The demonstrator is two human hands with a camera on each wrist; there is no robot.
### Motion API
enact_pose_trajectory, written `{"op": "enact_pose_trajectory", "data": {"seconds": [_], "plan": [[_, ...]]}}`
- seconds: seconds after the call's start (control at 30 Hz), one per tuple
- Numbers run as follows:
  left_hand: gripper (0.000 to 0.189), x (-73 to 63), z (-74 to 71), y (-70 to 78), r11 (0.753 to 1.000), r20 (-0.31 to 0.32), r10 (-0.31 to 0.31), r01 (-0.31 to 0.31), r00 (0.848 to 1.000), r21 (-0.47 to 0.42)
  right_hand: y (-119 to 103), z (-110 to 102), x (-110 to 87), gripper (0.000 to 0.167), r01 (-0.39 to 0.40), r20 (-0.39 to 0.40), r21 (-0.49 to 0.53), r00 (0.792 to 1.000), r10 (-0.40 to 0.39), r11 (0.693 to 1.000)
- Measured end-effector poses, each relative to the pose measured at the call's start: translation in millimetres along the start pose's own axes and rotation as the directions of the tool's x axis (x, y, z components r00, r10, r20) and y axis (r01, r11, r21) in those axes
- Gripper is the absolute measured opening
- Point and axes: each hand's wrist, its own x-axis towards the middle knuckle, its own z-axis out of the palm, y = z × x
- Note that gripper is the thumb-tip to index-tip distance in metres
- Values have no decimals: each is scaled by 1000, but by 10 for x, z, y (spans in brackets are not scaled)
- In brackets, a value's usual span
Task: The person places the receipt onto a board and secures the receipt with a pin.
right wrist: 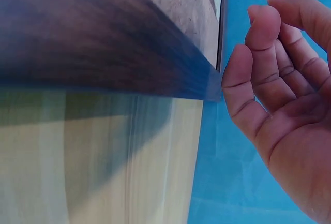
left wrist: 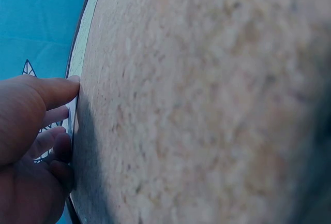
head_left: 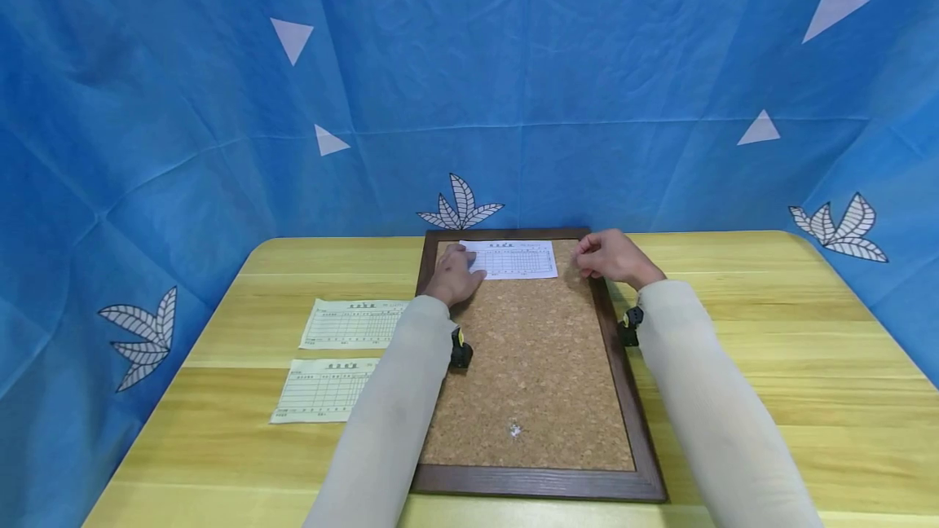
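Observation:
A white printed form (head_left: 513,261) lies at the far end of a cork board (head_left: 535,349) with a dark brown frame. My left hand (head_left: 453,274) rests on the left end of this form, thumb and fingers spread. In the left wrist view the left thumb (left wrist: 59,90) presses down at the paper's near edge. Just right of the form, over the board's right side, is my right hand (head_left: 614,257), its thumb and fingers bent together. Whether anything small sits between those fingertips cannot be made out. The right wrist view shows the bent fingers (right wrist: 264,32) beside the frame.
Two pale yellow printed forms, an upper one (head_left: 348,324) and a lower one (head_left: 319,389), lie on the wooden table (head_left: 242,446) left of the board. A small cluster of clear, shiny bits (head_left: 516,430) sits on the cork near its front. Behind hangs a blue curtain (head_left: 587,104).

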Motion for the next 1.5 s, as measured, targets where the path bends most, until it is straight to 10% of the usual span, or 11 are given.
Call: {"op": "enact_pose_trajectory", "data": {"seconds": [1.5], "plan": [[50, 10, -5, -18, 1000, 17, -1, 1, 1000, -11, -141, 272, 227, 16, -44, -27, 20, 999, 44, 999]]}}
